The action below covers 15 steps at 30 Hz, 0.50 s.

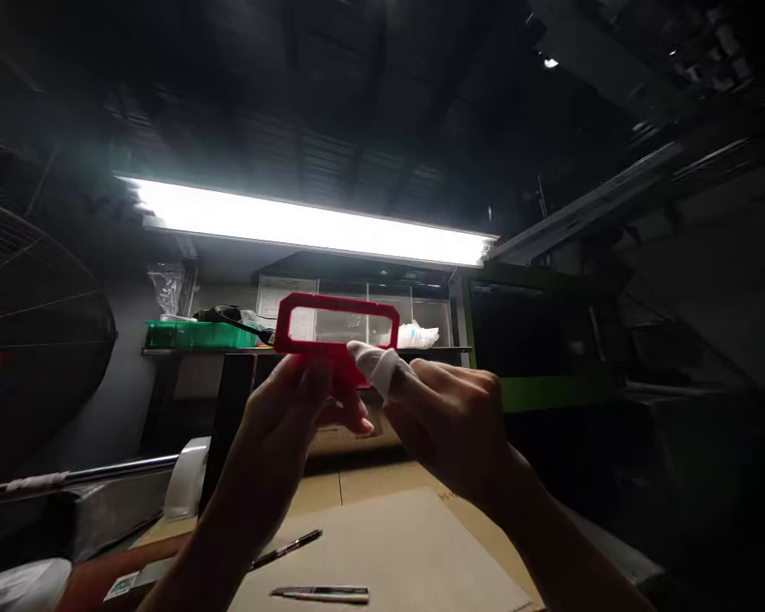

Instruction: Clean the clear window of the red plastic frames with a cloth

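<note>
Two bare hands met at the lower edge of a red rectangular frame [337, 323], which was raised in front of the camera, upright, with its open window facing the viewer. The frame stood above both hands and below a long lit ceiling lamp [312, 225], whose light showed through the window. The left hand [293, 408] gripped the frame's lower edge from the left, fingers curled and wrist bent upward from a forearm rising out of the lower centre. The right hand [450, 416] closed in from the right, knuckles toward the camera; one of its fingers wore a white wrapping [377, 364] and pressed against the frame's bottom edge. Both hands touched each other beneath the frame.

Below them lay a flat cardboard sheet [395, 544] bearing a pen [288, 548] and a small blade-like tool [322, 593]. A green tray [191, 334] sat on a shelf behind, left.
</note>
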Each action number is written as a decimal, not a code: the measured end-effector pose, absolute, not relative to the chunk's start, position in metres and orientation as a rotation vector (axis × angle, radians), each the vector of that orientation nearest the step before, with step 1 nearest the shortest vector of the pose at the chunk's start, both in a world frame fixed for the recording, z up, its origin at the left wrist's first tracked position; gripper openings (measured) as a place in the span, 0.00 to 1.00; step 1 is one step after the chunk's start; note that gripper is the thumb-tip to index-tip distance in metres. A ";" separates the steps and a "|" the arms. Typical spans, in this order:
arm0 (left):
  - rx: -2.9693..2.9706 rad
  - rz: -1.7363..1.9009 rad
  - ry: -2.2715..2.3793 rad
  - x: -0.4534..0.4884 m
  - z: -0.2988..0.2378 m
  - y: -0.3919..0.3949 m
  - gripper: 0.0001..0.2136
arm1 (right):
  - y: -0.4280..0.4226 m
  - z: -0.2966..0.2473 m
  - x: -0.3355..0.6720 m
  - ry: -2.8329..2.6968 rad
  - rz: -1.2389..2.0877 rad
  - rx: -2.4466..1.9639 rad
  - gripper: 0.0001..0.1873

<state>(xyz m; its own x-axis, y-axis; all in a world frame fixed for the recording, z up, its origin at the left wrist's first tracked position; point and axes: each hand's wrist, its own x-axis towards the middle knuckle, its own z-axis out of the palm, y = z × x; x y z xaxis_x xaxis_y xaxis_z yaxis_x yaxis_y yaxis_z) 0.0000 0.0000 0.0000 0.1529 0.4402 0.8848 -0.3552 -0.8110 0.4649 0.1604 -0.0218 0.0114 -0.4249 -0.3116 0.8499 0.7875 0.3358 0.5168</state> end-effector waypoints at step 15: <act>1.755 1.749 0.104 0.001 0.004 -0.006 0.09 | -0.011 0.014 0.174 -1.446 -1.313 -0.422 0.14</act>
<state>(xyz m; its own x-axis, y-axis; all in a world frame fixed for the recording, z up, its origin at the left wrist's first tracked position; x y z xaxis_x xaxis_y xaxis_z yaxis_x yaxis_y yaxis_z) 0.0009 -0.0056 0.0035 0.1067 0.4865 0.8671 -0.3802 -0.7859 0.4877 0.1736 -0.0113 0.0145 -0.3519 -0.3814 0.8548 0.8141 0.3260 0.4805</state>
